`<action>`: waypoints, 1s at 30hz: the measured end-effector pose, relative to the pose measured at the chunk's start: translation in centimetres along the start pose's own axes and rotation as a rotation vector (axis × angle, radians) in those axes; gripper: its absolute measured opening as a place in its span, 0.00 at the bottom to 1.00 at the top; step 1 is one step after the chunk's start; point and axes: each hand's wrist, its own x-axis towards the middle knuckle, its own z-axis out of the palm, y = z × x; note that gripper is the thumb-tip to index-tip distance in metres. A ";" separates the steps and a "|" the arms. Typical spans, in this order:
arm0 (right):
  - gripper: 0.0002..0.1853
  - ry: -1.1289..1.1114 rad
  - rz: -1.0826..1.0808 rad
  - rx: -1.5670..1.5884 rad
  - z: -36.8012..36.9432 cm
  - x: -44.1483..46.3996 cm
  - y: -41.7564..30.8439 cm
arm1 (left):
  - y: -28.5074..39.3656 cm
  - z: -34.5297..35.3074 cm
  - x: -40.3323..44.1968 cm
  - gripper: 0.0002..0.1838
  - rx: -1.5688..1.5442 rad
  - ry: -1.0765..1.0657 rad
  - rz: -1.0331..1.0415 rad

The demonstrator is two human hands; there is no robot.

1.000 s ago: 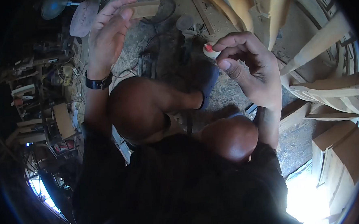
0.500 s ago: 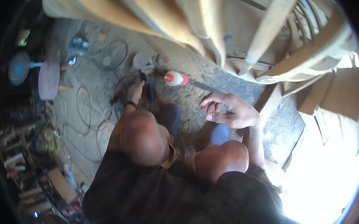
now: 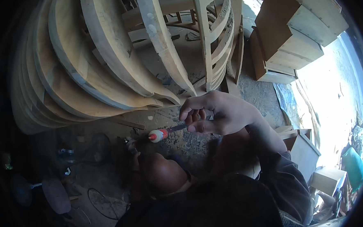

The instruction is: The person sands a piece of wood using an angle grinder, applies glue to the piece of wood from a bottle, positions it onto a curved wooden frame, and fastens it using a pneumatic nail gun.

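Observation:
My right hand hovers in front of the wooden ribs, its fingers loosely curled and the thumb apart from them. A dark flat strip on the floor passes behind its fingertips; it does not look gripped. Beside the strip lies a white bottle with a red tip and red band. Low and in shadow, my left hand reaches past my knee toward a metal-headed power tool, which looks like an angle grinder. Its fingers are too dim and partly hidden to show a grip.
Large curved wooden ribs rise ahead and to the left. Wooden boxes are stacked at the back right, with another pale box nearer. A cable and round discs are at the lower left.
The view has tilted up and shifted right, showing more of the ribs and boxes. My right hand has risen nearer the camera, still loosely curled. My left hand is now nearer the metal-headed tool.

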 end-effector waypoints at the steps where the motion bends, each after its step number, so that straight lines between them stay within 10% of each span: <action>1: 0.12 0.035 -0.066 -0.044 0.3 1.2 -1.2 | -0.7 -0.4 -0.6 0.43 -0.133 -0.007 -0.014; 12: 0.22 -0.070 -0.040 0.210 14.6 12.8 1.8 | -4.5 -11.0 -13.1 0.36 -1.371 -0.005 0.082; 17: 0.46 -0.027 -0.130 0.346 18.7 13.5 1.5 | 0.9 -14.9 -17.7 0.35 -1.168 0.083 0.412; 27: 0.58 0.153 -0.128 0.707 17.6 13.8 0.9 | 13.3 -14.9 -25.3 0.32 -0.407 0.276 1.013; 30: 0.61 0.232 -0.286 0.558 17.9 14.7 1.1 | 8.8 -15.4 -20.7 0.28 -0.828 0.177 1.140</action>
